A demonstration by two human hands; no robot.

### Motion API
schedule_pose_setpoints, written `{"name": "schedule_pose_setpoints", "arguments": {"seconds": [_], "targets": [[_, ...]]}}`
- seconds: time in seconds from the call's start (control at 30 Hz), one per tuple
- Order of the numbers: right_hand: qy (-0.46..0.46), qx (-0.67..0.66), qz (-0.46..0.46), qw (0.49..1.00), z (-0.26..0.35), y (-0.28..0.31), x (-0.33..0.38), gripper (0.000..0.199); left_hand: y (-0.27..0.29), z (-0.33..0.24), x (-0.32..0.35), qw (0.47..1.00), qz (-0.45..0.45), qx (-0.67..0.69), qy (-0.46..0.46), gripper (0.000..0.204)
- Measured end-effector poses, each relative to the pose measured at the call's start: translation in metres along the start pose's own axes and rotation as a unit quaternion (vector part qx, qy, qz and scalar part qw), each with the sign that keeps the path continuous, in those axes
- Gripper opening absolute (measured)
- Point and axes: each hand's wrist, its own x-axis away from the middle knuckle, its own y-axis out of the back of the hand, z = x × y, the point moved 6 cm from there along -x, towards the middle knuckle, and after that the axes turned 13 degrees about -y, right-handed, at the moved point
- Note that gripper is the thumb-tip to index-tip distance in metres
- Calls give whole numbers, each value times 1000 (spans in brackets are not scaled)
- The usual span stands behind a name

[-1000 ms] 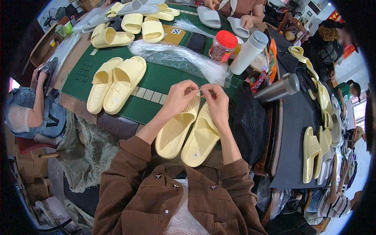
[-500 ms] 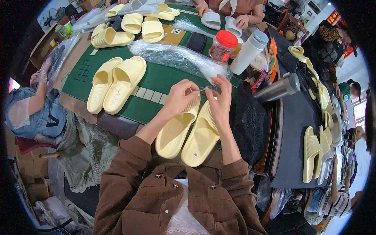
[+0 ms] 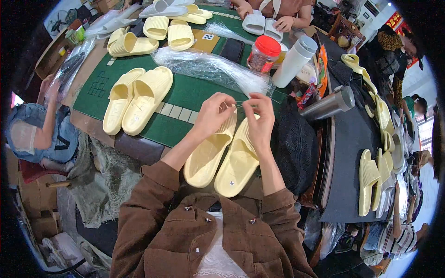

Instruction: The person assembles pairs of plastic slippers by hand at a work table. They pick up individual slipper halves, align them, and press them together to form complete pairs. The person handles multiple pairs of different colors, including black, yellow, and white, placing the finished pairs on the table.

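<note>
A pair of pale yellow slide slippers lies side by side at the table's near edge, the left slipper (image 3: 203, 161) and the right slipper (image 3: 235, 175), with toe straps away from me. Over those ribbed straps, my left hand (image 3: 214, 116) and my right hand (image 3: 259, 121) are both closed in a pinch. Between their fingertips runs a thin clear plastic strand (image 3: 239, 104), each hand gripping one side of it. My fingers partly cover the straps. Just beyond lies a loose bundle of similar clear strands (image 3: 204, 69).
Another yellow slipper pair (image 3: 138, 99) sits to the left on the green mat (image 3: 178, 95). A red-lidded jar (image 3: 264, 53), a white bottle (image 3: 295, 61) and a steel tumbler (image 3: 330, 104) stand at right. Across the table, a person handles grey slippers (image 3: 254, 22). More slippers lie around.
My hands stay almost in place, with the right fingers shifting slightly at the strand. Across the table, the other person's grey slippers have come closer together. The person at left moved an arm.
</note>
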Motion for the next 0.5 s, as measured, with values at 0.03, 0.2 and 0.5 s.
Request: {"name": "schedule_pose_setpoints", "arguments": {"seconds": [0.03,0.2,0.5], "targets": [[-34,-46,-16,998,-3,5,-1,5,0,0,0,1000,-12,-4,-1,13],[-118,-330,-16,936,6,34,6,12,-3,-3,-2,997,50,-54,-25,9],[25,-492,-54,868,120,170,63,18,-3,-3,-1,998,41,-40,-24,9]]}}
